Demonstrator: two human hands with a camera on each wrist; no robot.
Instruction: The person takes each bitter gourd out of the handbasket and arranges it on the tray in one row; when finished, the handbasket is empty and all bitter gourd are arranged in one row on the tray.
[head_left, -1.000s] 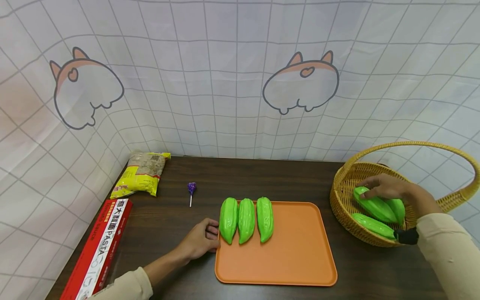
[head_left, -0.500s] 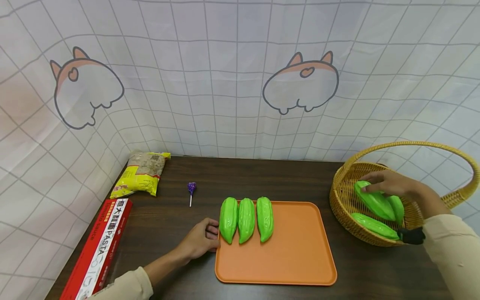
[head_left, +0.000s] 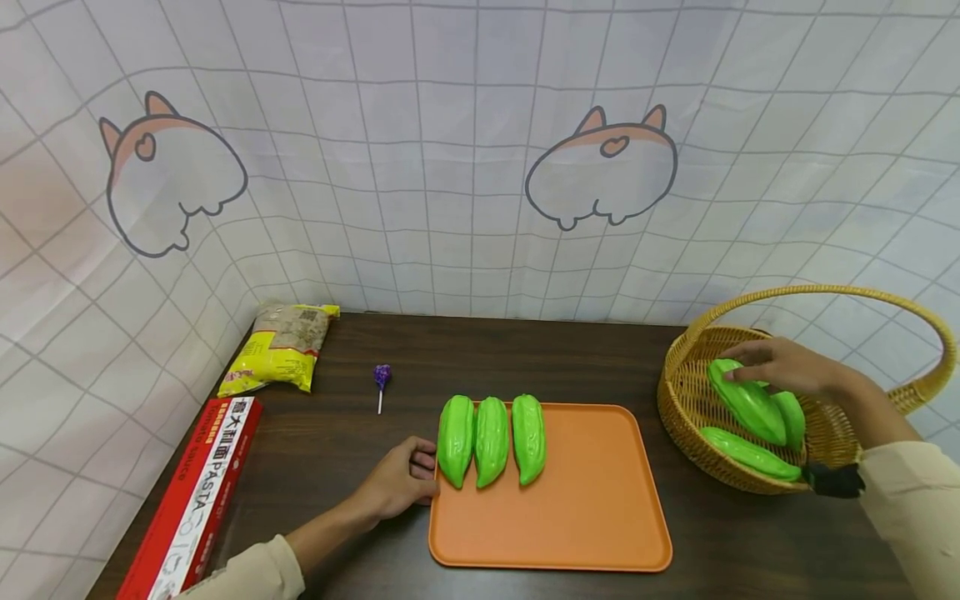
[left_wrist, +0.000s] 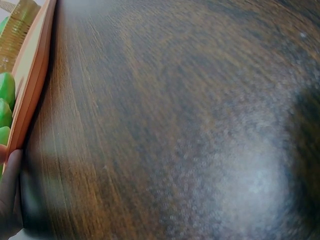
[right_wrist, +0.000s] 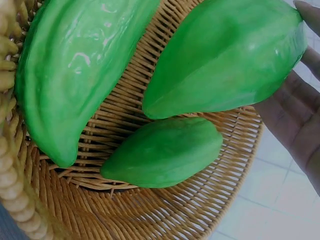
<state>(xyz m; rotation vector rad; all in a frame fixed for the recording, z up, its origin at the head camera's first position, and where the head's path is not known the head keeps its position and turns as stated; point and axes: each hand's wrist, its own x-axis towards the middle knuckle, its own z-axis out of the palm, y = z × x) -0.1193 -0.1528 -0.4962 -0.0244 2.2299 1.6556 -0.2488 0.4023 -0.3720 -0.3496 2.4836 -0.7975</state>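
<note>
Partly hidden, evenly split

The right hand [head_left: 786, 367] covers part of the green gourd [head_left: 750, 408] it grips in the basket [head_left: 681, 433], at two o'clock of the tray [head_left: 592, 521]. The left hand [head_left: 397, 479] — mostly cut off in its wrist view — pinches the tray's nine-o'clock rim. Gourds [head_left: 492, 442]: three on tray, three in basket.

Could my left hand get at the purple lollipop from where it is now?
Probably yes: in the head view, only dark tabletop shows between your left hand and the purple lollipop, though that hand would likely need to leave the orange tray first.
</note>
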